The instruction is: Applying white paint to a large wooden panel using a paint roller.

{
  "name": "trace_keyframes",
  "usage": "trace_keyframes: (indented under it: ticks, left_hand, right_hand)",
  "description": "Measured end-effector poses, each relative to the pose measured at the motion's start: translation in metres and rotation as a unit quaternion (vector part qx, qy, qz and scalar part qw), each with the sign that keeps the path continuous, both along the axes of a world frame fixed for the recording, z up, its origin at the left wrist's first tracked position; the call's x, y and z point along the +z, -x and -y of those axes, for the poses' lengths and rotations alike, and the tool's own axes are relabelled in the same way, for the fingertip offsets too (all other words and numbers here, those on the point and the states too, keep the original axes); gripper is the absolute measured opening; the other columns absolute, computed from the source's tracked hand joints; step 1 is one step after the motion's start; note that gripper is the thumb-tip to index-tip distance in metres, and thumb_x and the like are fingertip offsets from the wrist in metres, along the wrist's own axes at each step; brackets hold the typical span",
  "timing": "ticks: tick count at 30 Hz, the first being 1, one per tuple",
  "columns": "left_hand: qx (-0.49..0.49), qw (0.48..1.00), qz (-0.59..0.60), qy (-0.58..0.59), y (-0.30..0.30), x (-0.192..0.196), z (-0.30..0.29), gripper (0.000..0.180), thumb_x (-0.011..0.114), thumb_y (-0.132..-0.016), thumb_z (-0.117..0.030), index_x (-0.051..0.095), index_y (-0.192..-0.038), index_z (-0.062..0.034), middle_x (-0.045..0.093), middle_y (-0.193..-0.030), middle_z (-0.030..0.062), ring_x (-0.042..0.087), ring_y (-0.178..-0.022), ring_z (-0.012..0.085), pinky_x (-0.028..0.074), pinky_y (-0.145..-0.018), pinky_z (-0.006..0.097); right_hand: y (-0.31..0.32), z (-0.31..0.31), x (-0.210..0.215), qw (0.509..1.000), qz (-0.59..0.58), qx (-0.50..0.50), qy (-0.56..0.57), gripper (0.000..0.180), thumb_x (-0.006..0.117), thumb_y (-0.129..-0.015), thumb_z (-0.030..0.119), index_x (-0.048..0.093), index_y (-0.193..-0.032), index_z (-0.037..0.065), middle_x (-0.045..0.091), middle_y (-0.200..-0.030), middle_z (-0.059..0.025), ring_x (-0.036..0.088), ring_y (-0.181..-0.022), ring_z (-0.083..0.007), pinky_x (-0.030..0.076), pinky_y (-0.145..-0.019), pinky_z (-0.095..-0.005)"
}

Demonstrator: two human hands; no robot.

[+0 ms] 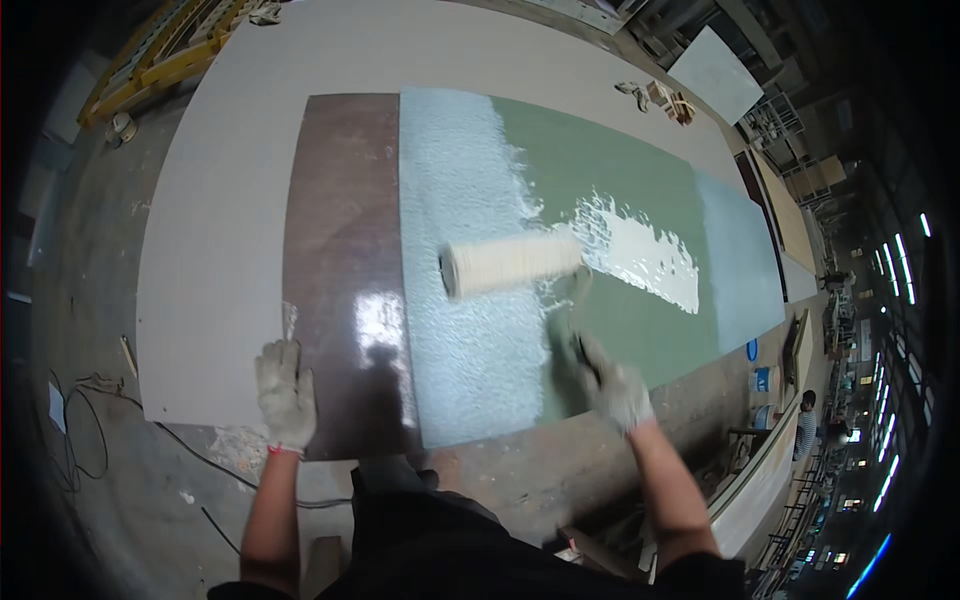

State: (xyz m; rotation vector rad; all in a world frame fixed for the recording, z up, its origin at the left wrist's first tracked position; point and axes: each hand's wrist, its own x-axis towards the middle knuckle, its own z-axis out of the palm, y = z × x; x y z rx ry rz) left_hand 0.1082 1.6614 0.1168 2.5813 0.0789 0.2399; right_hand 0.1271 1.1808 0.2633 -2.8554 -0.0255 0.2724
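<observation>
Cream nap covers the paint roller (pixel 515 265), which is positioned over the pale blue band (pixel 460 170), its right end beside a patch of wet white paint (pixel 650 260). The sleeve is blurred; firm contact along its length cannot be confirmed.

Right hand (pixel 617 388), gloved: grip closed, fingers curled around the roller's dark handle (pixel 581 350), above the near part of the green section (pixel 590 150).

Left hand (pixel 287 395), gloved: grip slack and holding no object; fingers extended and close together, thumb slightly apart. It is placed at the near left edge of the glossy brown strip (pixel 345 200); exact pressure cannot be told.

The brown strip borders the pale blue band, followed rightward by the green section and a second pale blue section (pixel 740 250). All lie on a large pale grey surface (pixel 220 230). At its far right side rest a crumpled glove (pixel 632 95) and small wood pieces (pixel 672 103). A black cable (pixel 205 462) runs on the floor at left.
</observation>
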Motion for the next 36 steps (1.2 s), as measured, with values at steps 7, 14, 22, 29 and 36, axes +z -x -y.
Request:
trace_keyframes:
  ticks: [7, 14, 22, 29, 36]
  left_hand:
    - [0.000, 1.000, 0.006, -0.021, -0.001, 0.001, 0.002, 0.045, 0.056, -0.102, -0.017, 0.054, -0.146, -0.0083, 0.051, -0.149, 0.0209, 0.041, -0.143, 0.0404, 0.028, -0.123, 0.049]
    - [0.028, 0.998, -0.027, -0.046, 0.009, 0.000, -0.001, 0.047, 0.056, -0.100, -0.014, 0.054, -0.146, -0.0057, 0.051, -0.148, 0.0226, 0.041, -0.143, 0.0425, 0.026, -0.123, 0.053]
    - [0.018, 0.999, -0.017, -0.041, -0.008, 0.002, 0.014, 0.044, 0.053, -0.103, -0.016, 0.055, -0.146, -0.0076, 0.051, -0.150, 0.0213, 0.042, -0.144, 0.0409, 0.027, -0.124, 0.050]
    - [0.043, 0.994, 0.041, -0.088, 0.006, 0.008, 0.013, 0.039, 0.056, -0.101, -0.014, 0.059, -0.139, -0.0060, 0.059, -0.139, 0.0219, 0.052, -0.133, 0.0401, 0.038, -0.116, 0.047]
    - [0.054, 0.986, 0.110, -0.114, 0.067, 0.057, 0.191, 0.017, 0.064, -0.094, -0.019, 0.070, -0.101, -0.0047, 0.065, -0.095, 0.0173, 0.063, -0.089, 0.0386, 0.050, -0.082, 0.046]
  right_hand:
    - [0.170, 0.035, 0.011, 0.991, -0.082, -0.049, 0.093, 0.060, 0.071, -0.092, 0.027, 0.052, -0.148, 0.016, 0.071, -0.088, -0.0236, 0.068, -0.071, -0.0434, 0.055, -0.061, -0.0515]
    - [-0.066, 0.000, -0.018, 0.998, -0.048, -0.021, 0.034, 0.061, 0.065, -0.093, 0.025, 0.049, -0.151, 0.013, 0.068, -0.110, -0.0283, 0.068, -0.097, -0.0467, 0.057, -0.084, -0.0523]
    - [-0.322, -0.036, -0.032, 0.995, 0.044, 0.083, 0.020, 0.048, 0.050, -0.102, 0.036, 0.044, -0.144, 0.015, 0.068, -0.114, -0.0306, 0.064, -0.106, -0.0503, 0.052, -0.094, -0.0560]
    - [-0.149, 0.034, -0.013, 0.994, -0.043, 0.095, 0.012, 0.052, 0.053, -0.102, 0.031, 0.041, -0.150, 0.016, 0.070, -0.098, -0.0286, 0.068, -0.088, -0.0490, 0.054, -0.079, -0.0580]
    - [0.060, 0.152, 0.020, 0.990, -0.094, 0.107, 0.018, 0.061, 0.063, -0.097, 0.032, 0.044, -0.152, 0.013, 0.070, -0.083, -0.0248, 0.070, -0.075, -0.0424, 0.056, -0.072, -0.0529]
